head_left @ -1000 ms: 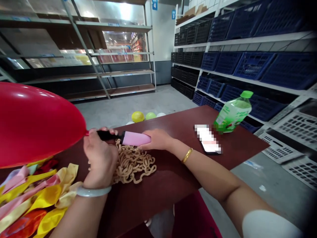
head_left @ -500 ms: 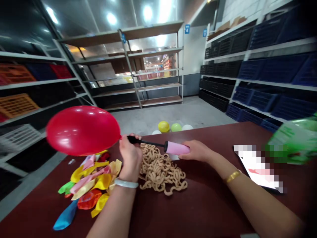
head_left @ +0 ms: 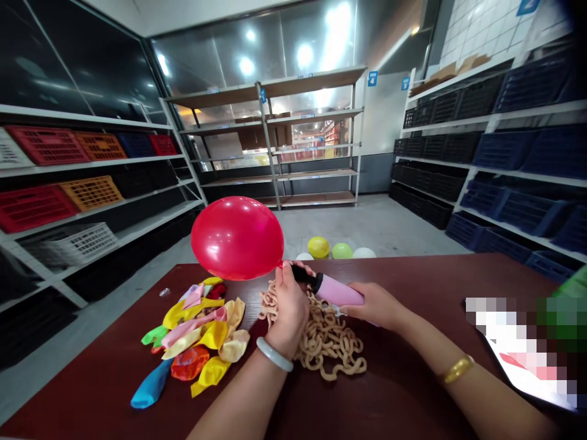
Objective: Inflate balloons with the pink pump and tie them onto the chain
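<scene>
A red balloon (head_left: 237, 238), blown up large, hangs over the table at the nozzle end of a pink and black hand pump (head_left: 339, 291). My left hand (head_left: 293, 302) is closed round the balloon's neck and the black nozzle end. Wrapped round the pink barrel is my right hand (head_left: 373, 304). The pump's rod is hidden, with the barrel close against the black part. Beneath my hands lies a heap of beige, cord-like curly strands (head_left: 332, 348). Left of my left hand is a pile of limp balloons (head_left: 202, 333) in several colours.
The dark red table (head_left: 394, 379) carries a phone-like device (head_left: 509, 360) and a green plastic bag (head_left: 573, 299) at right, both partly blurred out. Blown-up balloons (head_left: 318, 247) rest on the floor beyond the table. Shelves with crates (head_left: 96, 146) line both sides.
The pink barrel has slid in toward the black nozzle end, covering the rod that showed before. The red balloon appears smaller in view and farther right. The view has turned left.
</scene>
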The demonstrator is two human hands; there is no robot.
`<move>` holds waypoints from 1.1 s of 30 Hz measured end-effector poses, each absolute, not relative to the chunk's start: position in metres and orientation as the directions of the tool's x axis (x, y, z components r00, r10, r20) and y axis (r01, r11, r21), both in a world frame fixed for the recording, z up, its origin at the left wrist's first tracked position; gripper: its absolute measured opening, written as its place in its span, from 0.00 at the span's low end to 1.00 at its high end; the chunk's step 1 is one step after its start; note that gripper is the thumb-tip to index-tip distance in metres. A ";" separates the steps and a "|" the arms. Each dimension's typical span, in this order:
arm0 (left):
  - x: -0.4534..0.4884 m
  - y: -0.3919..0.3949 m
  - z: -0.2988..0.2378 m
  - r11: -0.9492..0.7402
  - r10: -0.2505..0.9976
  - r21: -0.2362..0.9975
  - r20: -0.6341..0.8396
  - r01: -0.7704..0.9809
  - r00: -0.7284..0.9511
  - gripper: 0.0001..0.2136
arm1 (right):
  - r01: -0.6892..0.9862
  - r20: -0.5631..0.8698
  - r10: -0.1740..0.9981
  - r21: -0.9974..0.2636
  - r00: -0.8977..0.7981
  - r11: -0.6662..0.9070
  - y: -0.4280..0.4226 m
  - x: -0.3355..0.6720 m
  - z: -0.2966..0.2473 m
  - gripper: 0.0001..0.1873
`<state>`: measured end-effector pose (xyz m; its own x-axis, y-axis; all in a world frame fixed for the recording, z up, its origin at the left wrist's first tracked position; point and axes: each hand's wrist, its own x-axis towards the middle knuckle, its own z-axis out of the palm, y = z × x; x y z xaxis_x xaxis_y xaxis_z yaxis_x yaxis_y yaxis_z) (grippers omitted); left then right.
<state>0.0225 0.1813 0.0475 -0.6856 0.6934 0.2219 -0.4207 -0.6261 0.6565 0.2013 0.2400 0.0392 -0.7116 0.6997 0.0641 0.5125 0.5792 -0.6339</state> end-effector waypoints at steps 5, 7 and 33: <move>-0.015 0.179 0.060 -0.690 0.616 0.610 0.214 -0.389 -0.758 0.12 | 0.475 0.007 0.672 -0.702 -0.740 0.530 0.250 0.203 0.030 0.24; -0.037 0.178 0.065 -0.707 0.575 0.602 0.184 -0.371 -0.797 0.12 | 0.497 -0.014 0.674 -0.686 -0.739 0.531 0.259 0.206 0.022 0.23; 0.012 0.180 0.054 -0.583 0.728 0.661 0.167 -0.472 -0.665 0.08 | 0.467 0.041 0.676 -0.693 -0.735 0.550 0.246 0.202 0.036 0.31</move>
